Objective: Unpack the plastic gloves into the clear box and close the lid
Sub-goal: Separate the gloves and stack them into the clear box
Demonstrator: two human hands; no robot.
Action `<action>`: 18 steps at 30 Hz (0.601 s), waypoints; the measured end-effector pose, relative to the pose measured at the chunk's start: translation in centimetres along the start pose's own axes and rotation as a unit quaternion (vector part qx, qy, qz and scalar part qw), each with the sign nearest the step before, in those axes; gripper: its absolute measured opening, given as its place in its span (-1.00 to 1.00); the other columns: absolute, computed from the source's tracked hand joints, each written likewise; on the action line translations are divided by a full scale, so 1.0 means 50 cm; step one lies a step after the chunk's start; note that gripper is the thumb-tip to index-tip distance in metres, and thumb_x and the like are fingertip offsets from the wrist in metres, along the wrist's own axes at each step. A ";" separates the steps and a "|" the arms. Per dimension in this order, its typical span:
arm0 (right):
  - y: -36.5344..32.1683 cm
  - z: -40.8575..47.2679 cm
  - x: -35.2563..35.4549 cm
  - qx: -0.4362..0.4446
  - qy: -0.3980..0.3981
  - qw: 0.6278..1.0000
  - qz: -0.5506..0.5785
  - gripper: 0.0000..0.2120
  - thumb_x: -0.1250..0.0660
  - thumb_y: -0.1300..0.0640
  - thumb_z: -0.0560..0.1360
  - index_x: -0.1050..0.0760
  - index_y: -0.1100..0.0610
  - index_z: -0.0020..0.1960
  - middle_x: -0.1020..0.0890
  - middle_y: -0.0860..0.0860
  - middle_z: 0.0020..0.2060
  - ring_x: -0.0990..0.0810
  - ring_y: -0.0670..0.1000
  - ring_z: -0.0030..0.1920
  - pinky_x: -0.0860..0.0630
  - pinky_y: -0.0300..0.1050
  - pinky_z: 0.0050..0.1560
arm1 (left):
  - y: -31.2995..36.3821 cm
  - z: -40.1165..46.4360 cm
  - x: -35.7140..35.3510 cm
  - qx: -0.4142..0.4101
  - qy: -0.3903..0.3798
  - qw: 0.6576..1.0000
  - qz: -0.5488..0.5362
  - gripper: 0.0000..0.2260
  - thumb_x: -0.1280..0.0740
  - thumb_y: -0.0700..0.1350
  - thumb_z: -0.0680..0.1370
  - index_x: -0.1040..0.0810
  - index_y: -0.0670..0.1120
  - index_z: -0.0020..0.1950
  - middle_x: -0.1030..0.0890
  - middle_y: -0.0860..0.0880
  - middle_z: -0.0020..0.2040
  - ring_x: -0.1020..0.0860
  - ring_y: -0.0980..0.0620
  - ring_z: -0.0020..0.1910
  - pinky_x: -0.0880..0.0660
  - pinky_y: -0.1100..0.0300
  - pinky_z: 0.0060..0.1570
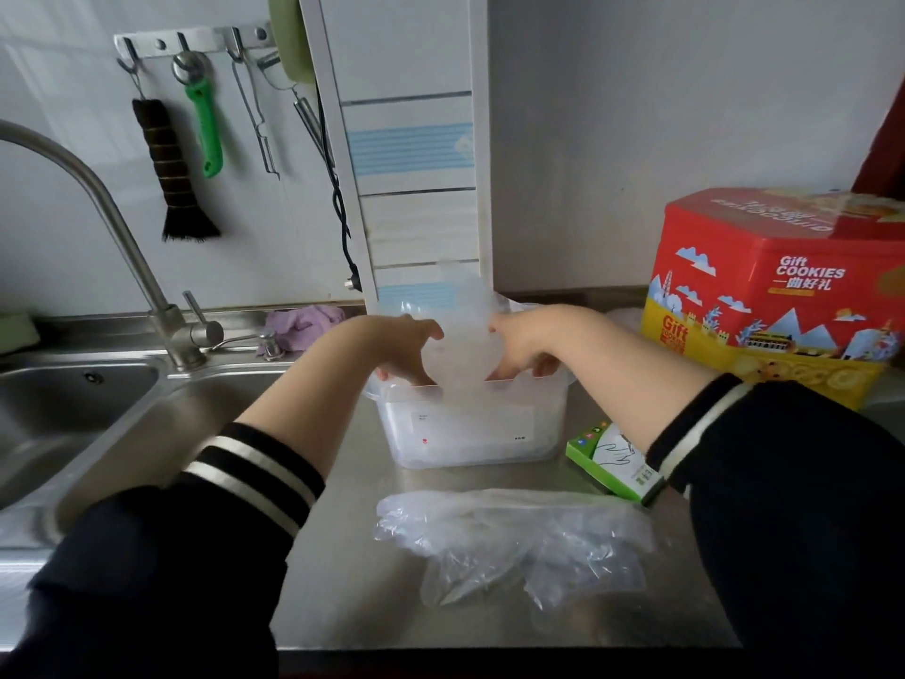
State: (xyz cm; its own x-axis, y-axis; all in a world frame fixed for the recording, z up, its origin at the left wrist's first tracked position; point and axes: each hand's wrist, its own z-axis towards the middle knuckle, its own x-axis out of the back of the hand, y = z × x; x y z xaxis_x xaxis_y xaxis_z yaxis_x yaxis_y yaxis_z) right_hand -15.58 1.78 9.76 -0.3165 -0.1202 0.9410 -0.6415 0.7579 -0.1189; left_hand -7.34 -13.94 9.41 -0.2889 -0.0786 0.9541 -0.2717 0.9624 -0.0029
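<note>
1. Two hands work over the clear box [470,423] on the steel counter [343,580]: the left hand [406,350] and right hand [524,345] each grip a side of a translucent stack of plastic gloves [460,340], fingers curled round it, lowering it into the open top.
2. The stack stands half in the box, its upper part above the rim; no lid can be picked out.
3. A crumpled plastic wrapper or loose gloves [509,541] lies near the counter's front edge; I cannot tell which. The green glove carton [617,463] sits just beside the box.
4. Risks, as I judge them: the slippery film may fan apart or fold over the rim, so a lid would not seat; pressing hard could slide the light box toward the sink [73,409].
</note>
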 end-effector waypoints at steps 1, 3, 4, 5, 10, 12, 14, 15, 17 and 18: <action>-0.003 0.015 -0.003 -0.004 -0.009 1.000 -0.024 -0.19 -0.46 -0.13 0.41 -0.14 0.11 0.48 -0.54 0.12 0.12 -0.60 0.04 -0.21 -0.59 -0.05 -0.07 | 0.006 0.011 -0.005 0.005 -0.012 1.000 0.002 -0.23 -0.46 0.16 0.43 -0.13 0.12 0.52 -0.33 -0.05 0.38 -0.63 -0.03 -0.11 -0.55 0.10 0.06; -0.003 0.036 -0.010 -0.010 -0.034 0.995 -0.091 -0.16 -0.45 -0.16 0.40 -0.14 0.13 0.50 -0.52 0.12 0.24 -0.60 0.09 -0.03 -0.57 -0.06 -0.06 | 0.023 0.030 -0.020 0.008 -0.027 0.999 0.024 -0.31 -0.41 0.07 0.50 -0.12 0.11 0.53 -0.34 -0.08 0.37 -0.59 -0.01 -0.18 -0.52 0.15 -0.06; -0.005 0.041 -0.012 -0.012 -0.044 0.992 -0.116 -0.18 -0.44 -0.16 0.41 -0.16 0.13 0.50 -0.50 0.12 0.28 -0.58 0.11 0.03 -0.53 -0.08 -0.10 | 0.029 0.039 -0.027 0.009 -0.031 0.999 0.040 -0.36 -0.36 0.01 0.55 -0.11 0.10 0.53 -0.34 -0.10 0.38 -0.58 -0.04 -0.09 -0.48 0.15 -0.05; -0.006 0.045 -0.015 -0.012 -0.051 0.990 -0.130 -0.22 -0.43 -0.16 0.43 -0.20 0.12 0.50 -0.47 0.12 0.31 -0.54 0.12 0.03 -0.47 -0.10 -0.14 | 0.034 0.048 -0.034 0.009 -0.032 0.998 0.055 -0.41 -0.29 -0.04 0.59 -0.09 0.08 0.54 -0.33 -0.12 0.40 -0.54 -0.10 0.07 -0.44 0.12 0.03; 0.002 0.075 -0.038 -0.031 -0.060 0.992 -0.106 -0.32 -0.42 -0.14 0.44 -0.29 0.01 0.46 -0.41 0.06 0.35 -0.46 0.10 -0.03 -0.34 -0.12 -0.32 | 0.030 0.081 -0.059 0.028 -0.048 0.998 0.029 -0.58 -0.04 -0.04 0.67 -0.12 0.05 0.55 -0.21 -0.15 0.51 -0.25 -0.20 0.44 -0.18 -0.04 0.40; 0.002 0.079 -0.042 -0.044 -0.070 0.993 -0.087 -0.33 -0.44 -0.14 0.42 -0.30 0.00 0.45 -0.44 0.07 0.31 -0.49 0.10 -0.05 -0.36 -0.11 -0.36 | 0.027 0.083 -0.056 0.024 -0.061 0.998 -0.002 -0.56 -0.09 -0.06 0.66 -0.13 0.07 0.55 -0.21 -0.11 0.51 -0.29 -0.18 0.42 -0.24 -0.02 0.39; 0.002 0.076 -0.036 -0.047 -0.077 0.993 -0.078 -0.34 -0.44 -0.11 0.42 -0.33 0.03 0.44 -0.47 0.08 0.27 -0.54 0.08 -0.10 -0.42 -0.12 -0.36 | 0.021 0.074 -0.046 0.020 -0.078 0.996 -0.029 -0.46 -0.26 -0.08 0.60 -0.14 0.10 0.54 -0.27 -0.05 0.47 -0.41 -0.14 0.33 -0.42 0.06 0.24; 0.001 0.072 -0.030 -0.042 -0.082 0.993 -0.070 -0.35 -0.45 -0.09 0.43 -0.34 0.07 0.43 -0.50 0.09 0.24 -0.57 0.06 -0.15 -0.47 -0.11 -0.36 | 0.015 0.067 -0.036 0.017 -0.076 0.996 -0.039 -0.40 -0.36 -0.06 0.55 -0.17 0.10 0.53 -0.34 -0.03 0.42 -0.50 -0.11 0.23 -0.50 0.10 0.15; 0.004 0.055 -0.013 -0.023 -0.076 0.997 -0.012 -0.39 -0.45 -0.02 0.46 -0.35 0.19 0.40 -0.57 0.11 0.08 -0.59 0.04 -0.25 -0.58 -0.07 -0.27 | 0.006 0.045 -0.009 0.017 -0.055 0.995 -0.079 -0.38 -0.45 -0.05 0.49 -0.27 0.05 0.49 -0.47 -0.08 0.35 -0.63 -0.07 0.00 -0.58 0.12 0.04; 0.008 0.043 -0.002 -0.013 -0.056 0.998 0.036 -0.41 -0.45 0.03 0.47 -0.35 0.25 0.39 -0.57 0.11 -0.01 -0.58 0.04 -0.28 -0.60 -0.06 -0.21 | 0.007 0.027 0.007 0.010 -0.036 0.995 -0.091 -0.44 -0.44 -0.07 0.50 -0.32 0.01 0.46 -0.53 -0.09 0.29 -0.65 -0.06 -0.07 -0.60 0.16 -0.04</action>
State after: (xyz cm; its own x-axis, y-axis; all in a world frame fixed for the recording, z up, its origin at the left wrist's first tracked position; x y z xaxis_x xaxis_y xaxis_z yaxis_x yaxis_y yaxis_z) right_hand -17.31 0.71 8.92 -0.4382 -0.1341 0.8888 -0.5963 0.7832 -0.1758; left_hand -8.76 -13.98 9.36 -0.2979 -0.2708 0.9154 -0.3441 0.9249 0.1616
